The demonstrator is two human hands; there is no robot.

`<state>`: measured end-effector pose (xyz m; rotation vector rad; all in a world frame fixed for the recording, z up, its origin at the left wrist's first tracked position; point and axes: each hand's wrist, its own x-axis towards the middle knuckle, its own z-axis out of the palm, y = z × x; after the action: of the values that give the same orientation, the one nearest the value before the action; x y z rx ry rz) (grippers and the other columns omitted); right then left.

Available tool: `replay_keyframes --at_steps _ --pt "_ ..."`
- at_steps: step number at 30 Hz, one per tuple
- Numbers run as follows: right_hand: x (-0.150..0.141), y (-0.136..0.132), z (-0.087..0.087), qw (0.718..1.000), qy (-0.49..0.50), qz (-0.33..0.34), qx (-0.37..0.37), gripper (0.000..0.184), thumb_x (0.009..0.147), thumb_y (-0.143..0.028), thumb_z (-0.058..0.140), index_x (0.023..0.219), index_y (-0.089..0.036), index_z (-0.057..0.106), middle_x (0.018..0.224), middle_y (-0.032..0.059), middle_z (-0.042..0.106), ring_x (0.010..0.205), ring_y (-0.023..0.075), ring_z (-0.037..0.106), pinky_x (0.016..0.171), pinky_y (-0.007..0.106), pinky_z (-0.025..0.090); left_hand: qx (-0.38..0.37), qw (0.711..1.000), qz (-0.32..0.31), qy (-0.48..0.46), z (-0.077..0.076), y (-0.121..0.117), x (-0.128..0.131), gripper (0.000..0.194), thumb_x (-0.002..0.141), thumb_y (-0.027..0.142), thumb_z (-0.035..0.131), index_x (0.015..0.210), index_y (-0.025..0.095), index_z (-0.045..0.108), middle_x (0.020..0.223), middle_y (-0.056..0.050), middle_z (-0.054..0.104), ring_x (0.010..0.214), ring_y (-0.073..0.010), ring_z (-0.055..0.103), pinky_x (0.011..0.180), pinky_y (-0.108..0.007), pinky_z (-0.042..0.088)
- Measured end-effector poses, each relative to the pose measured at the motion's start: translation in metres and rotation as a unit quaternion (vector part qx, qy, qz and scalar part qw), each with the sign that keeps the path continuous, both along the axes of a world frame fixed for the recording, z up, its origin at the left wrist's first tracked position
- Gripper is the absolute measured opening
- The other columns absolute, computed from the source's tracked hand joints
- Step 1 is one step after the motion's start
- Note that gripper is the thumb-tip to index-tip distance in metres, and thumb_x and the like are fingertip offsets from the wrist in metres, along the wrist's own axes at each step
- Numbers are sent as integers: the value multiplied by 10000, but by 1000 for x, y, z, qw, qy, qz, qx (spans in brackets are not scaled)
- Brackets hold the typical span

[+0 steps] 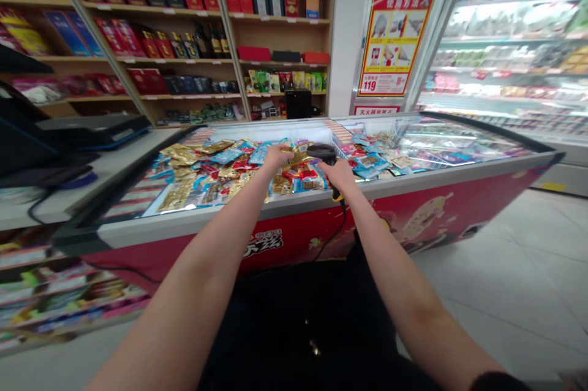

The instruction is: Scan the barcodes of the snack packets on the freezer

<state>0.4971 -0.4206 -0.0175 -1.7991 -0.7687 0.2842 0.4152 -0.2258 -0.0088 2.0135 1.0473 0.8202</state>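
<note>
My right hand (339, 173) is closed around the grip of a black handheld barcode scanner (321, 151). Its head points left, and a cable (337, 231) hangs from the yellow-trimmed base of its handle. To the left, my left hand (277, 155) pinches a gold snack packet (298, 155) just in front of the scanner head. Both hands are over a glass-topped chest freezer (399, 182) with a red front. Below and around them lie many packets in gold, blue and red wrappers, including a heap of gold packets (184, 155) on the left. Small print on the held packet is unreadable.
A counter (124, 158) with a dark flat device (94, 130) adjoins the freezer on the left. Shelves with boxed goods (179, 60) stand behind. A red poster (390, 29) hangs on the wall, and a lit display cooler (509, 41) stands at right.
</note>
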Motion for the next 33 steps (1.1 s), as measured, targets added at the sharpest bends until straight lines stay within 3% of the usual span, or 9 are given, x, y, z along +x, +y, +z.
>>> replay_keyframes --at_steps 10,33 --pt "-9 6 3 998 -56 4 -41 421 906 -383 639 541 -209 523 421 25 528 412 156 547 457 234 415 39 999 6 18 1 7 -12 472 703 198 747 1173 171 776 898 -24 768 862 -188 707 742 -218 525" --pt "-12 5 4 998 -48 -1 -34 394 881 -374 648 545 -220 510 398 5 486 404 154 532 459 233 410 62 997 16 48 0 15 -15 454 694 221 756 1145 170 782 880 -45 774 850 -216 717 696 -236 526"
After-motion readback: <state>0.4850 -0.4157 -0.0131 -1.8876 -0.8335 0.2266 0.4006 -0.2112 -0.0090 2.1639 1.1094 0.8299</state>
